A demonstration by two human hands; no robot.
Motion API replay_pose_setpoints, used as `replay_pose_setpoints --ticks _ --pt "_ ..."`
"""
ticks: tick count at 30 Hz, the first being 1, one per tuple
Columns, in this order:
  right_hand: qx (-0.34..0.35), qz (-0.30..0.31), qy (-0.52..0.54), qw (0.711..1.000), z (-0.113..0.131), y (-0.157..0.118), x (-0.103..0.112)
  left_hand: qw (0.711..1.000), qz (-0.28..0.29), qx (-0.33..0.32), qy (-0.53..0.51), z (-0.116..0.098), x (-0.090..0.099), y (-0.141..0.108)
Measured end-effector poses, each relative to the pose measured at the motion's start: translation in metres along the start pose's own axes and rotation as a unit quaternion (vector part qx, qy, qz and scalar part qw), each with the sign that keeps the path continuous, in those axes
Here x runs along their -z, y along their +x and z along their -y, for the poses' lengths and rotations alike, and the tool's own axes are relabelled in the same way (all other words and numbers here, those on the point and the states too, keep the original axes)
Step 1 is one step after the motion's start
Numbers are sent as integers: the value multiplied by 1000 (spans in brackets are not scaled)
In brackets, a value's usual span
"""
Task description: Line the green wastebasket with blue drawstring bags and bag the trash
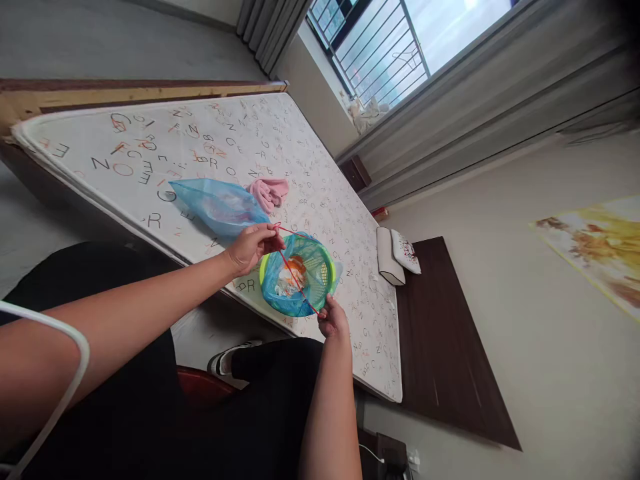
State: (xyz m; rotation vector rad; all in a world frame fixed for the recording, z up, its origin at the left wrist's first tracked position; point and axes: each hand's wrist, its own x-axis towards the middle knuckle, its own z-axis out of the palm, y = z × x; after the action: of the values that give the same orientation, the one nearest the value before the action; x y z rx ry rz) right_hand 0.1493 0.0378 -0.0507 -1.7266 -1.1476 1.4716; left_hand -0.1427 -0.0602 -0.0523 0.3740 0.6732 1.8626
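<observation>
A thin red drawstring point(300, 289) stretches taut between my two hands, across the mouth of a yellow-green mesh waste basket point(324, 273). My left hand point(254, 248) pinches the string at the basket's left rim, and a loop of it runs along the far side. At the near right rim, my right hand point(334, 319) has its fingers closed on the other end. A blue plastic bag point(273, 283) lines part of the basket, with crumpled white and orange waste point(293, 275) inside. Another blue plastic bag point(215, 200) lies left of the basket, beside a pink cloth point(271, 193).
The basket stands on a letter-print mattress point(200, 133) close to its near edge. A dark headboard point(450, 347) and cushions point(393, 257) are at the right. A white cable point(75, 333) crosses over my left forearm. Below me is a red seat point(203, 387).
</observation>
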Motion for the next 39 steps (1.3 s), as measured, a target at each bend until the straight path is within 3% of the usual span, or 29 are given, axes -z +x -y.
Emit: replay_pose_setpoints --ticks 4,6,9,12,14,20,23,27,31,35,39 --pt "-39 30 48 998 -4 5 -13 991 3 -114 73 -8 -3 1" --pt "-44 30 68 996 -4 11 -22 979 -23 -144 141 -10 2 5" --pt "-34 27 91 995 4 22 -30 971 -75 -117 196 -6 13 12" --pt "1 73 115 991 20 34 -31 973 -91 -73 198 3 21 17" --pt "28 86 148 985 30 43 -32 974 -88 -55 201 11 23 19" --pt "162 -35 187 968 56 56 -51 956 -42 -31 289 33 31 21" --pt "199 27 164 966 76 45 -58 935 -21 -39 351 37 35 21" --pt "246 113 135 953 104 23 -49 908 -23 -66 413 36 32 15" --pt "316 156 74 933 123 -1 -29 888 -77 -87 444 35 33 9" --pt "360 185 17 914 132 -21 -12 922 -134 -100 350 18 21 11" --pt "382 152 5 912 131 -20 -2 952 -123 -135 245 -22 -20 21"
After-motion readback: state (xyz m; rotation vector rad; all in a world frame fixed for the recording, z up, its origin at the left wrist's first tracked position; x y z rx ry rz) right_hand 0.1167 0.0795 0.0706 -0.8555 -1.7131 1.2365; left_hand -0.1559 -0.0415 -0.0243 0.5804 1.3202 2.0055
